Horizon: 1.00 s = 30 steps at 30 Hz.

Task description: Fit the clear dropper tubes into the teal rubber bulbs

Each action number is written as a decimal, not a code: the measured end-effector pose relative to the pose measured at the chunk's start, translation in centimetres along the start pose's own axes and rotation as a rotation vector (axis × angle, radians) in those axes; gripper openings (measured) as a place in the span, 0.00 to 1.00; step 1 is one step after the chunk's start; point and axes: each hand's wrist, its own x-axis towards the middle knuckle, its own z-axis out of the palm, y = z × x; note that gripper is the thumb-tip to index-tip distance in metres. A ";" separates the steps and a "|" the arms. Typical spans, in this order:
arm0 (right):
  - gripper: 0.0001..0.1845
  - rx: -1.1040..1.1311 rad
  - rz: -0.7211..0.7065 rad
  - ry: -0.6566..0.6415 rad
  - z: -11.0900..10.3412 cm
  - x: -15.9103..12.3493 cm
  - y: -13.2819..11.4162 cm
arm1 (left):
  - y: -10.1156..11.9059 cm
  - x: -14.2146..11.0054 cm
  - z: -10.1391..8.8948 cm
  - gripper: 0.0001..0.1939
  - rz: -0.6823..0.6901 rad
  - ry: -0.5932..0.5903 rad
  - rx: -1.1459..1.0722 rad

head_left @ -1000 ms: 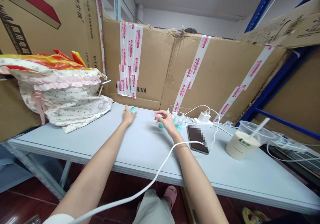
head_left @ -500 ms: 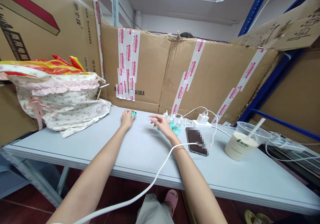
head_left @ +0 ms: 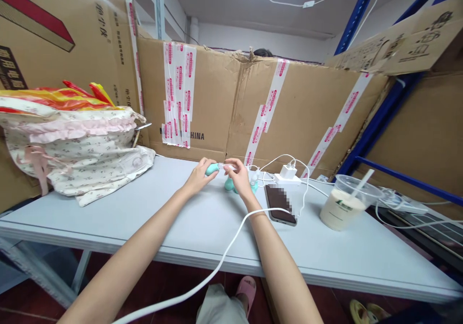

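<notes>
My left hand (head_left: pixel 199 175) is closed around a mint-green rubber bulb (head_left: pixel 212 169), which lies tilted sideways above the table. Facing it, my right hand (head_left: pixel 237 172) pinches a small clear nozzle (head_left: pixel 221 166) whose end meets the bulb's mouth; whether it sits inside cannot be told. Just behind and below the right hand stand several more green bulbs (head_left: pixel 229 184) with clear tips, partly hidden by the hand and wrist. One clear tip (head_left: pixel 255 176) shows to the right of the fingers.
A phone (head_left: pixel 280 203) with a white cable (head_left: pixel 231 251) lies right of my right wrist. Farther right are a charger on a power strip (head_left: pixel 288 175) and a cup of milky drink (head_left: pixel 342 208). A floral cloth bag (head_left: pixel 90 155) sits left; cardboard (head_left: pixel 213 97) walls the back.
My left hand has moved right and lifted the green bulb, turning it toward my right hand. The nozzle in my right hand now meets the bulb. The view has shifted slightly right.
</notes>
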 end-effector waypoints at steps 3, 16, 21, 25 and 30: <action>0.14 0.018 0.018 0.001 -0.1 0.0 -0.3 | 0.1 0.1 -0.4 0.16 0.026 0.008 -0.031; 0.18 0.044 0.112 -0.149 -0.5 -0.1 0.8 | 0.0 -0.9 -0.3 0.17 0.037 -0.081 0.203; 0.19 0.038 0.154 -0.192 -0.7 -0.1 1.2 | 0.0 -0.9 -0.4 0.17 0.077 -0.134 0.311; 0.19 0.048 0.174 -0.241 -0.9 0.0 1.5 | 0.1 -1.0 -0.6 0.16 0.107 -0.165 0.348; 0.18 0.057 0.191 -0.293 -1.0 0.0 1.2 | 0.2 -1.0 -0.9 0.16 0.151 -0.191 0.373</action>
